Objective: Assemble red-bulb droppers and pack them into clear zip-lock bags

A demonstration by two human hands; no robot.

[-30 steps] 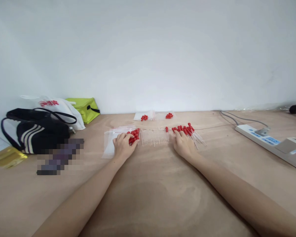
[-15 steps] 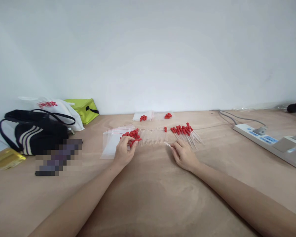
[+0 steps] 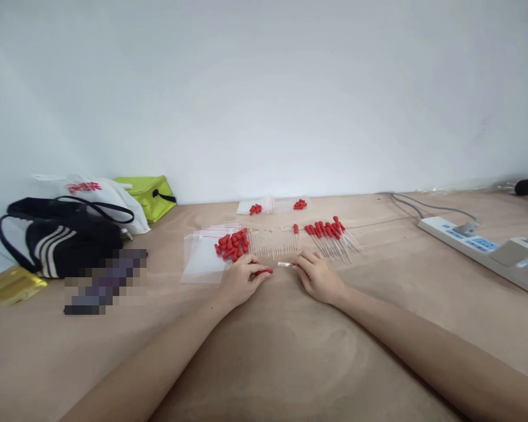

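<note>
My left hand (image 3: 243, 280) pinches a red rubber bulb (image 3: 264, 272), held level in front of the pile of loose red bulbs (image 3: 232, 244). Facing it, my right hand (image 3: 319, 278) is closed on a thin clear tube (image 3: 285, 264), whose end points left at the bulb with a small gap between. Beyond my hands lies a row of clear tubes (image 3: 270, 244), with one red bulb (image 3: 296, 229) at its right end. Right of that are several tubes with red bulbs on them (image 3: 328, 230), fanned out.
Clear zip bags (image 3: 200, 255) lie under and left of the pile. Two small bulb groups (image 3: 256, 209) rest near the wall. A black bag (image 3: 70, 243) and a lime-green box bag (image 3: 152, 196) stand left; a white power strip (image 3: 479, 249) lies right.
My left hand has moved right and nearer, away from the pile, with a red bulb in its fingers. My right hand has shifted slightly left, and its tube now points more squarely left.
</note>
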